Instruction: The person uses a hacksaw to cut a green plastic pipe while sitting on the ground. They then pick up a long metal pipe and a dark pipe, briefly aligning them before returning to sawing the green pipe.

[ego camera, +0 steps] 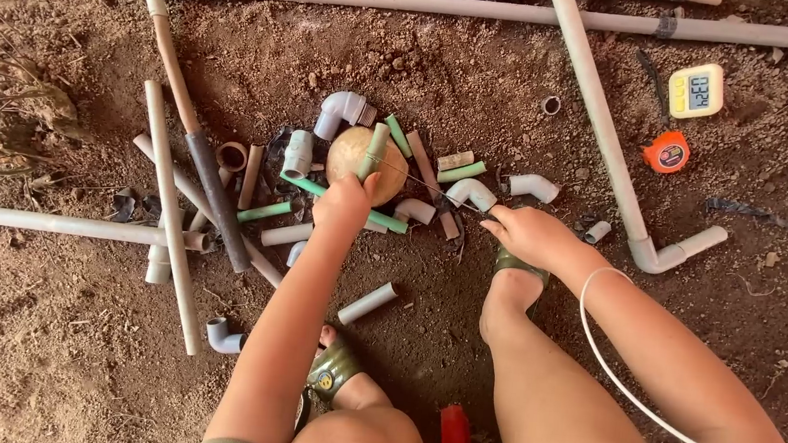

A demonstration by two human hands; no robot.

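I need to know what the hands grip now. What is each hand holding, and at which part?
The left hand grips a short pale green plastic pipe piece at its lower end. The right hand pinches the end of a thin string stretched toward that pipe.

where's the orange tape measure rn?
Head view, upper right: the orange tape measure lies on the dirt just below the yellow digital timer, right of the long white pipe.
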